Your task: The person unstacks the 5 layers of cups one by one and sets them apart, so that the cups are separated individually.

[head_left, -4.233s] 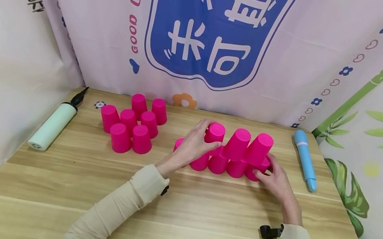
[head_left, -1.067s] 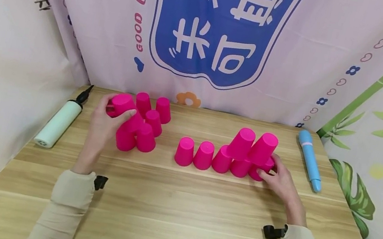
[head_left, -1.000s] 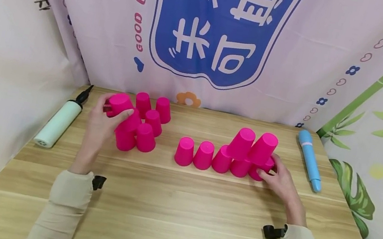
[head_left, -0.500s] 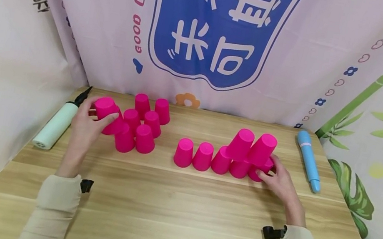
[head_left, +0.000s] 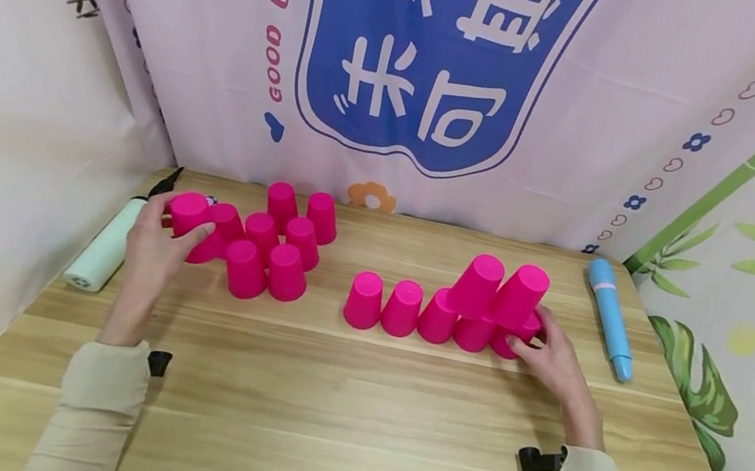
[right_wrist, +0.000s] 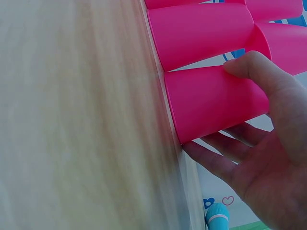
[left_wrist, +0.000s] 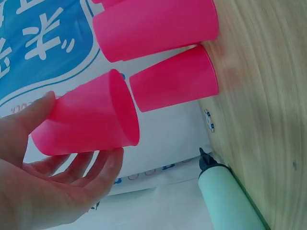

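My left hand (head_left: 154, 244) holds a pink plastic cup (head_left: 190, 212) upside down at the left end of a cluster of upturned pink cups. In the left wrist view, the thumb and fingers grip the held cup (left_wrist: 86, 117) near its closed end, its open rim raised off the wood. Beside it stands the cluster's leftmost cup (left_wrist: 175, 79). On the right, several upturned cups form a row, with two more cups (head_left: 476, 285) standing on its right part. My right hand (head_left: 552, 356) grips the row's rightmost cup (right_wrist: 216, 103), thumb on one side, fingertips on the other.
A mint-green hand pump (head_left: 101, 248) lies left of my left hand, its black nozzle toward the back. A blue pump-like tube (head_left: 611, 316) lies beyond my right hand. Printed curtains (head_left: 212, 149) stand at the table's back and sides.
My left hand has carried a cup from the upper row leftward, past the cluster to its left end, and lowered it. Two upper cups now stand where three were. My right hand stays put.
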The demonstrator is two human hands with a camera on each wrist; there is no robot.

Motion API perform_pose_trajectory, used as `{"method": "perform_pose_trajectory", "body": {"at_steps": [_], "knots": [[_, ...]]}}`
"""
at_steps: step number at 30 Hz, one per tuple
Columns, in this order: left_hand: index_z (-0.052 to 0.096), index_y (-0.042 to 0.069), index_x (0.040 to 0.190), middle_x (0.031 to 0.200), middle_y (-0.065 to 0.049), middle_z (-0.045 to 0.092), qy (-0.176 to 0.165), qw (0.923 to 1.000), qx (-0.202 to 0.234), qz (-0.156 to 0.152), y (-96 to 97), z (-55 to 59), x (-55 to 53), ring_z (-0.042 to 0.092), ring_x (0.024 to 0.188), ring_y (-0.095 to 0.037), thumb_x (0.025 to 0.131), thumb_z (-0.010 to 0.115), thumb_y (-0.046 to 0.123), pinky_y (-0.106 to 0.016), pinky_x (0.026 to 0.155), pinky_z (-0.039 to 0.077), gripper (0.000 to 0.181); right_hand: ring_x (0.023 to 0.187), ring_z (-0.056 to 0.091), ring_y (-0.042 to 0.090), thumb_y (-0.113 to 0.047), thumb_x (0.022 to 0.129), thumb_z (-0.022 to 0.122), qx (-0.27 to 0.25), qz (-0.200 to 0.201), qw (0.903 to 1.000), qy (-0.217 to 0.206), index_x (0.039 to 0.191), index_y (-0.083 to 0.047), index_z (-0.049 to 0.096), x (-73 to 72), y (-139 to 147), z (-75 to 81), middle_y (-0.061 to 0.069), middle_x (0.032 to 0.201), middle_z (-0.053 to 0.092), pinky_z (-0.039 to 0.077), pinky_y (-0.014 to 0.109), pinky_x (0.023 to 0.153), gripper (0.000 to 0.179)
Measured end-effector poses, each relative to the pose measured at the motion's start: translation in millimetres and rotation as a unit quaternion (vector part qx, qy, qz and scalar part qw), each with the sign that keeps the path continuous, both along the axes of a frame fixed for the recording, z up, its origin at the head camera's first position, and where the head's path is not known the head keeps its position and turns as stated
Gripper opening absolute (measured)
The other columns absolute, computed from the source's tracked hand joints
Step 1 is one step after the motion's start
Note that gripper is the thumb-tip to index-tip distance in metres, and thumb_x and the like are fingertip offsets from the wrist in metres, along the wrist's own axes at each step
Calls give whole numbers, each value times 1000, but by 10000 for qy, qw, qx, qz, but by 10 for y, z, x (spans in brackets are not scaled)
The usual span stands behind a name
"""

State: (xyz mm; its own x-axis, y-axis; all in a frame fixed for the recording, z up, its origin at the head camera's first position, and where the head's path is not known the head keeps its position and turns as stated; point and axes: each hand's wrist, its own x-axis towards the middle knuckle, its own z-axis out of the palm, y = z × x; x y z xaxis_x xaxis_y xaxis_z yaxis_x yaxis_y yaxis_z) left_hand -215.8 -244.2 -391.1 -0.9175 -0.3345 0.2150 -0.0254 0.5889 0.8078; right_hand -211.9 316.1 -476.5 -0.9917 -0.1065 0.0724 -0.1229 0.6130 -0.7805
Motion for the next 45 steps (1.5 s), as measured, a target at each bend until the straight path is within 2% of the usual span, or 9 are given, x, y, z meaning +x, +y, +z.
{"method": "perform_pose_trajectory", "body": {"at_steps": [5, 15, 22, 28, 35, 41, 43, 45], "knots": [[32, 0, 145, 136, -25, 43, -247, 9994, -142, -197, -49, -45, -24, 44, 120, -41, 92, 64, 24, -54, 97, 43, 66, 120, 47, 42, -28, 89, 69, 2, -20, 10000, 16, 148, -11, 31, 1, 2, 5, 21, 133, 48, 40, 56, 100, 72], [33, -11, 138, 129, -33, 45, -732, 9936, -272, -812, -109, -223, -101, 47, 115, -47, 91, 63, 11, -56, 97, 42, 60, 121, 47, 43, -30, 89, 69, 46, -30, 10000, -42, 148, -11, 31, -5, 5, 2, 21, 133, 47, 39, 57, 100, 72], [29, -12, 139, 132, -35, 43, -1093, 9880, -474, -980, -103, -322, -170, 45, 118, -48, 91, 64, 10, -57, 98, 42, 63, 121, 46, 43, -29, 89, 69, 4, 0, 10000, -39, 148, -11, 31, -4, 11, 7, 21, 134, 47, 39, 57, 101, 72], [31, -11, 138, 131, -35, 44, -1177, 9866, -482, -1026, -87, -385, -172, 46, 117, -47, 90, 64, 9, -56, 98, 41, 62, 121, 47, 43, -28, 90, 69, -15, 21, 10000, -24, 148, -10, 31, -2, 7, 10, 21, 133, 48, 39, 57, 100, 71], [27, -12, 140, 134, -36, 41, -1255, 9866, -348, -986, -92, -406, -187, 43, 120, -49, 91, 62, 9, -57, 100, 40, 64, 121, 46, 43, -29, 89, 69, -22, 10, 10000, -13, 148, -10, 31, -1, 11, 18, 22, 134, 47, 39, 58, 100, 72], [24, -13, 140, 134, -37, 40, -1318, 9849, -411, -1048, -105, -409, -206, 42, 121, -50, 90, 63, 7, -58, 101, 39, 66, 121, 47, 43, -28, 89, 69, -32, -10, 10000, 4, 148, -10, 31, -7, 18, 12, 22, 133, 48, 39, 57, 100, 72], [20, -15, 141, 136, -40, 35, -1425, 9817, -620, -1099, -86, -342, -173, 38, 123, -53, 89, 64, 6, -61, 102, 36, 72, 121, 47, 43, -28, 89, 69, -20, -17, 10000, -36, 147, -11, 32, -12, 20, 16, 21, 133, 48, 40, 57, 100, 72], [16, -16, 142, 138, -42, 28, -1401, 9800, -922, -1069, -30, -213, -97, 35, 122, -56, 88, 64, 5, -63, 101, 35, 76, 121, 47, 43, -28, 89, 69, -10, -15, 10000, -46, 147, -10, 32, -19, 24, 24, 22, 133, 48, 40, 57, 100, 71]]}}
